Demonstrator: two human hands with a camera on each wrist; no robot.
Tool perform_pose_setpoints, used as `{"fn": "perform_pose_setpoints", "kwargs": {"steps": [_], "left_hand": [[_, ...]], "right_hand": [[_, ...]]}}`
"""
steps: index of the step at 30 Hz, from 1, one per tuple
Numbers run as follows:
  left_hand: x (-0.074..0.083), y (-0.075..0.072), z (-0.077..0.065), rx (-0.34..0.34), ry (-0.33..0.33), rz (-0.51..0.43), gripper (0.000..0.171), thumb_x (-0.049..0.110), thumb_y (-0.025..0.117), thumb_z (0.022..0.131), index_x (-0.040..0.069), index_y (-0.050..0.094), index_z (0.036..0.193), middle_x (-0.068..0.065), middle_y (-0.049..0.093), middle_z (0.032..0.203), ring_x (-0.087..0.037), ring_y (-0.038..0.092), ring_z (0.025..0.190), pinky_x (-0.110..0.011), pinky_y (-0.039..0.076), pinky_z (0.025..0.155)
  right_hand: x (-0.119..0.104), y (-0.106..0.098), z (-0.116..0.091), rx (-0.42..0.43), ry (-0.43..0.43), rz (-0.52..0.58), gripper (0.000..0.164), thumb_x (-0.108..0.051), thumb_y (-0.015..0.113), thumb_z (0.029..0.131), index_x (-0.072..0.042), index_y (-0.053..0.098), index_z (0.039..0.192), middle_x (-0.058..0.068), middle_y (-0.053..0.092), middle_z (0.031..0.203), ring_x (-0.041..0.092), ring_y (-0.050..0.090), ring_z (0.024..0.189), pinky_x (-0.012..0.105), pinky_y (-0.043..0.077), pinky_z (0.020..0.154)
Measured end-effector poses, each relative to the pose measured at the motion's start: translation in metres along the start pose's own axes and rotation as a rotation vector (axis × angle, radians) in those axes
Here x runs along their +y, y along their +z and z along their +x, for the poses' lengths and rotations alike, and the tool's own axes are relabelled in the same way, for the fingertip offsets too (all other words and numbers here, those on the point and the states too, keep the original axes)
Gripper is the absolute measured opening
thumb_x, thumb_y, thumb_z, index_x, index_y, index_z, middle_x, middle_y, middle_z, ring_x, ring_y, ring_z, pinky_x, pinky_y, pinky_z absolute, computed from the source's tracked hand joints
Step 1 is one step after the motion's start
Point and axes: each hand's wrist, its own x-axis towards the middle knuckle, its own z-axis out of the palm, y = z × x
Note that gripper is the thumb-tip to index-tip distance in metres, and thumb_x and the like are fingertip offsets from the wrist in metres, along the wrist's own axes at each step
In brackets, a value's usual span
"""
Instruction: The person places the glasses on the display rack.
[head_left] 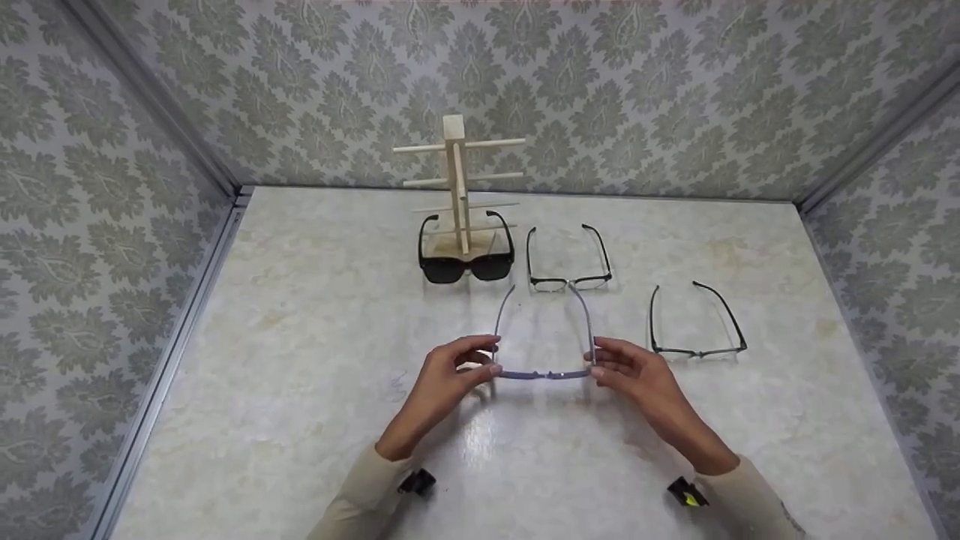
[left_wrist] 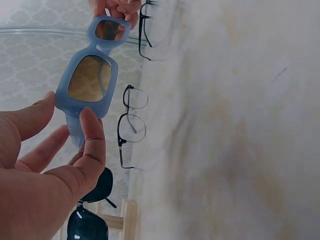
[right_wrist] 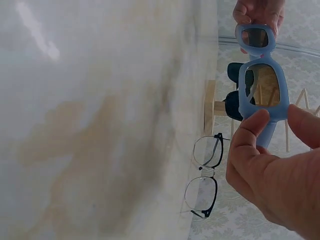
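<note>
Blue-framed sunglasses (head_left: 545,375) with brownish lenses are held above the table by both hands, temples unfolded and pointing away from me. My left hand (head_left: 450,371) pinches the left hinge corner between thumb and fingers. At the opposite corner, my right hand (head_left: 637,375) grips the frame the same way. In the left wrist view the blue frame (left_wrist: 90,82) shows its front, with the other hand at its far end. Black sunglasses (head_left: 466,268) sit at the foot of a wooden eyewear stand (head_left: 456,180). Dark-rimmed eyeglasses (head_left: 570,283) lie just beyond the blue pair.
Another pair of dark eyeglasses (head_left: 699,352) lies unfolded to the right of my right hand. The stand's thin pegs stick out sideways near the back wall (head_left: 637,90). Patterned panels enclose the pale marbled table (head_left: 300,337) at the left, right and back.
</note>
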Motion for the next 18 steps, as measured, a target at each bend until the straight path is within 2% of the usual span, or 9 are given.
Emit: {"fn": "perform_pose_setpoints", "kwargs": {"steps": [9,14,18], "left_hand": [[0.012,-0.011,-0.006,0.054,-0.014,-0.002,0.041,0.003,0.084,0.098,0.001,0.074,0.138,-0.025,0.073,0.13,-0.028,0.074,0.112,-0.028,0.064,0.092],[0.019,-0.017,-0.009,0.084,-0.004,-0.02,0.043,0.0,0.083,0.097,0.0,0.074,0.138,-0.018,0.075,0.128,-0.029,0.074,0.111,-0.03,0.066,0.091],[0.023,-0.021,-0.009,0.11,0.002,-0.038,0.046,-0.003,0.083,0.096,-0.001,0.072,0.14,-0.018,0.074,0.128,-0.03,0.074,0.11,-0.032,0.066,0.09]], "right_hand": [[-0.014,0.007,0.009,-0.037,-0.043,-0.022,0.059,-0.008,0.079,0.103,0.012,0.055,0.153,0.033,0.066,0.141,0.03,0.07,0.125,0.033,0.065,0.095],[-0.02,0.012,0.013,-0.048,-0.048,-0.022,0.059,-0.011,0.08,0.103,0.008,0.057,0.154,0.033,0.064,0.143,0.039,0.066,0.131,0.032,0.064,0.097],[-0.025,0.017,0.017,-0.033,-0.042,-0.027,0.057,-0.013,0.081,0.103,0.004,0.059,0.153,0.029,0.067,0.142,0.036,0.067,0.13,0.032,0.064,0.097]]}}
